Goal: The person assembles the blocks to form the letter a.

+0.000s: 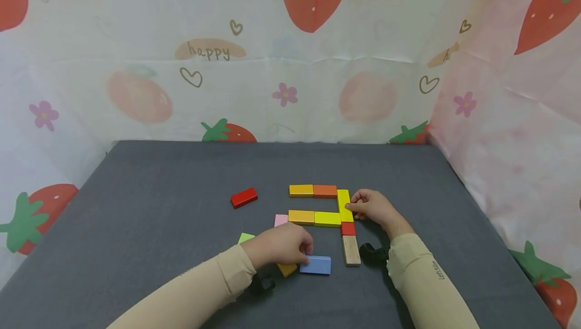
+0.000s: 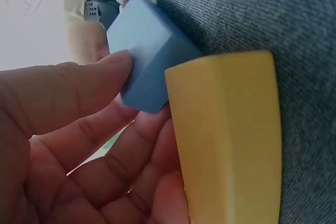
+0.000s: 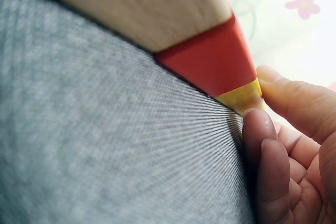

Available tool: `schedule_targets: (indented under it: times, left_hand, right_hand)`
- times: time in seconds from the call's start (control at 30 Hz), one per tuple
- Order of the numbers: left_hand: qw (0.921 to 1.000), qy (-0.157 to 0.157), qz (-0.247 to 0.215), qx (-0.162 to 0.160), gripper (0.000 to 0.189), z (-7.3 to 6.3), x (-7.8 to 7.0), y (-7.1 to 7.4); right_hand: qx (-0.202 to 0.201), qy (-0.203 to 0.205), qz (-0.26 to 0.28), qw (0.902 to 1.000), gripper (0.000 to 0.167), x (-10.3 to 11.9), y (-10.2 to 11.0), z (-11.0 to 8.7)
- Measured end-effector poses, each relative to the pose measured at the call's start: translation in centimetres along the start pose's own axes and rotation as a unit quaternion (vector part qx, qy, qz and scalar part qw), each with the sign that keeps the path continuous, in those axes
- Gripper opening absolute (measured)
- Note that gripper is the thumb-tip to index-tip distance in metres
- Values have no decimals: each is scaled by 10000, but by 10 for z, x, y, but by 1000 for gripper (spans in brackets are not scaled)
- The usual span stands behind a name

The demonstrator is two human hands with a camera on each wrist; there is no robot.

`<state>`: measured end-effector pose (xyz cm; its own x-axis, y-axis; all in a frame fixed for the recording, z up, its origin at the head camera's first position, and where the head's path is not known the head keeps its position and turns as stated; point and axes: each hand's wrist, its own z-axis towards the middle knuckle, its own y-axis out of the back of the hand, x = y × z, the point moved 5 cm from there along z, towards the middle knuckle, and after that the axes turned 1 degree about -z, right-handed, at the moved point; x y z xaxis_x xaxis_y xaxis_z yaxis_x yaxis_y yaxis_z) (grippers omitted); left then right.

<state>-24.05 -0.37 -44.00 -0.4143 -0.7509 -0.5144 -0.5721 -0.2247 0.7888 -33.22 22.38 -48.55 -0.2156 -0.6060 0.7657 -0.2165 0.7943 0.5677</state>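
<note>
My left hand (image 1: 283,244) pinches the near end of a blue block (image 1: 316,265) between thumb and fingers, low over the cloth. Beside it a yellow-orange block (image 2: 226,140) lies close to my curled fingers, partly hidden under the hand in the head view. With thumb and fingertips, my right hand (image 1: 374,209) holds the right edge of a long yellow block (image 1: 344,205). This block stands in line with a small red block (image 1: 348,228) and a plain wooden block (image 1: 351,251). To its left run a second yellow block (image 1: 327,219) and an orange-yellow one (image 1: 301,217).
A yellow block (image 1: 301,190) and an orange block (image 1: 325,191) form the far row. A loose red block (image 1: 244,198) lies apart at left. Pink (image 1: 281,219) and green (image 1: 245,237) blocks show past my left arm. Dark grey cloth (image 1: 172,193) covers the table.
</note>
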Motion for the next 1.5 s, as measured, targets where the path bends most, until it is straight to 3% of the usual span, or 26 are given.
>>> schedule_targets:
  times: [0.33,0.73,1.0,1.27,1.5]
  left_hand:
    - [9993,18,211,293,3,-3,-1,-2]
    - [9987,-182,254,401,6,-3,-1,-4]
    - [9977,-448,335,395,12,-9,10,-1]
    - [9947,-536,796,357,29,-18,15,6]
    - [9908,-649,1111,427,25,-21,10,2]
  right_hand:
    - [-26,-43,21,10000,26,0,-1,0]
    - [-58,-25,-2,10000,25,0,-1,0]
    - [-30,-30,60,10000,26,1,-2,-1]
    - [-57,-3,44,10000,25,1,0,-1]
    - [-79,-16,71,9999,26,-2,-1,1]
